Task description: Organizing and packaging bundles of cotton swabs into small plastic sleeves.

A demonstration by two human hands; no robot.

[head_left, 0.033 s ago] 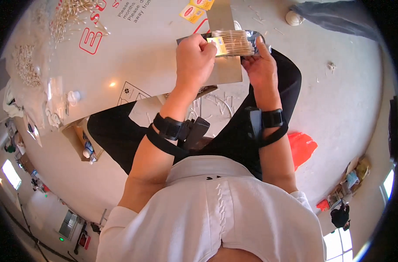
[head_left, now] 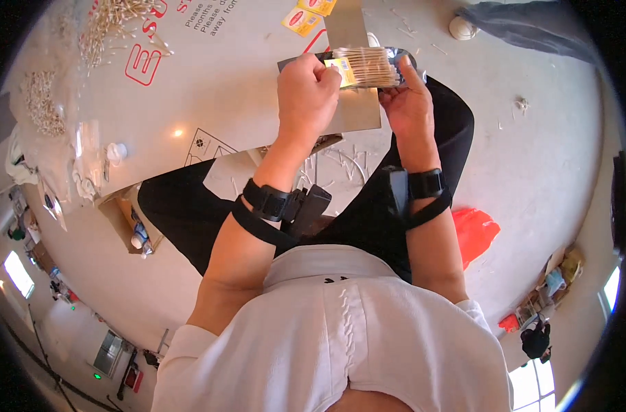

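A clear pack of cotton swabs point(head_left: 372, 66) lies level between my two hands, above the corner of a cardboard surface. Its wooden sticks run side by side, and a yellow and white label card point(head_left: 342, 71) sits at its left end. My left hand point(head_left: 309, 86) is closed in a pinch at that label end, the fingertips partly hidden. My right hand point(head_left: 410, 96) grips the other end, thumb on top and fingers underneath. Something dark and shiny shows beneath the pack; I cannot tell what it is.
Loose cotton swabs point(head_left: 107, 31) are heaped at the far left of the cardboard point(head_left: 237, 89), beside a clear plastic bag point(head_left: 48, 103) of more swabs. Yellow cards point(head_left: 301, 21) lie at the far edge. Swabs litter the floor; a red plastic bag point(head_left: 474, 237) lies right.
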